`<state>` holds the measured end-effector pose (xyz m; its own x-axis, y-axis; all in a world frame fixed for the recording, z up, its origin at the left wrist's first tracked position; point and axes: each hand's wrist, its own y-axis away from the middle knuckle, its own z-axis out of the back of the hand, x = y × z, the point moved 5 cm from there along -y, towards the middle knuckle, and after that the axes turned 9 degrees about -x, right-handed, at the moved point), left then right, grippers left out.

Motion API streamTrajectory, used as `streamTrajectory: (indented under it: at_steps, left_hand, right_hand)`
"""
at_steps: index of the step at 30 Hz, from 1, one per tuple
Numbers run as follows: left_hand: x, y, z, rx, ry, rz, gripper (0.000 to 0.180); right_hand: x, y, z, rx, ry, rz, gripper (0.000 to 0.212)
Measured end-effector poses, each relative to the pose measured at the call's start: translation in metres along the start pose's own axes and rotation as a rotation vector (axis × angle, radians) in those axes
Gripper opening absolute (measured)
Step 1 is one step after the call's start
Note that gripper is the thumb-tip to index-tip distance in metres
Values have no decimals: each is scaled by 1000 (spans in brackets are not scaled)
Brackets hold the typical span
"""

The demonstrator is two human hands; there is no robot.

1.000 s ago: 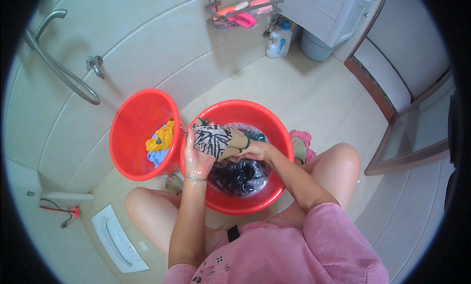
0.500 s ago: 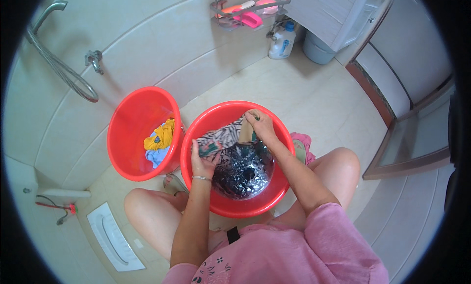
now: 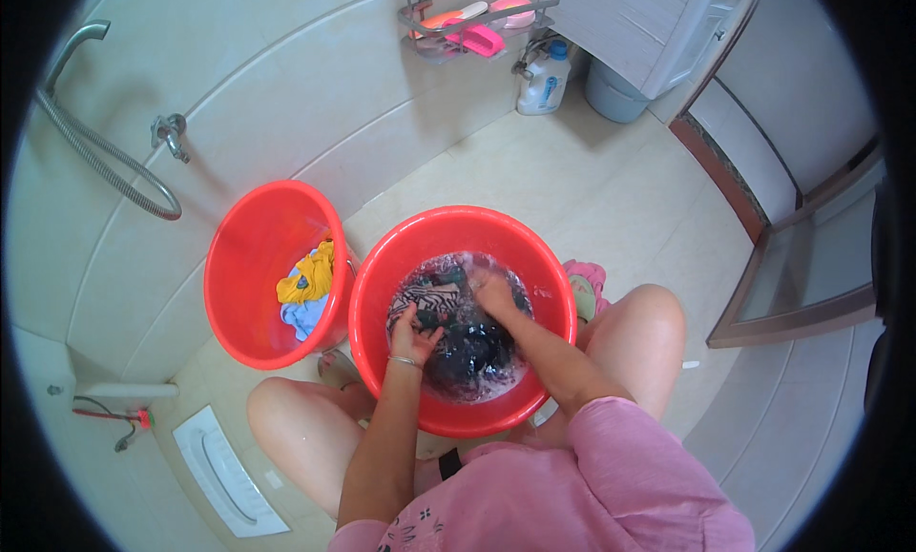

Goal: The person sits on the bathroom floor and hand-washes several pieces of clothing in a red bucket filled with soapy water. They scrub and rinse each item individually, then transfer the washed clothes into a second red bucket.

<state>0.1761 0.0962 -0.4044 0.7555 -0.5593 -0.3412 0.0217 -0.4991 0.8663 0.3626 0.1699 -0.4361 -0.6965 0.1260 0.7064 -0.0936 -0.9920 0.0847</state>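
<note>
Black-patterned pale cloth [image 3: 434, 299] is bunched in left half of red basin [image 3: 458, 229]; dark cloth [image 3: 469, 350] is crumpled, soaked beside it.

On the pale wall [image 3: 286, 113] I see a metal rack [image 3: 434, 31] holding a bright pink item [image 3: 479, 41]. Below stands a blue-capped white bottle [image 3: 544, 84], near a grey bucket [image 3: 615, 94]. Farther left, a silver tap [image 3: 170, 135] juts out.

1 head view — downward, onto the basin [image 3: 448, 235].
</note>
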Motion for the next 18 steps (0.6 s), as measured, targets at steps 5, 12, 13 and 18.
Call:
streamTrajectory:
  at_steps: [5,12,13,18]
  left_hand:
    - [4,18,-20,184,-40,249,55]
    - [-2,31,-30,691,-37,127,38]
    - [2,34,-31,663,-60,68,36]
    - [47,45,-56,618,150,154,29]
  right_hand:
    - [92,23,22,188,-746,-135,21]
    - [209,135,49,-8,-189,675,22]
    - [201,123,47,49,-96,681,22]
    - [116,21,66,-203,-30,16,32]
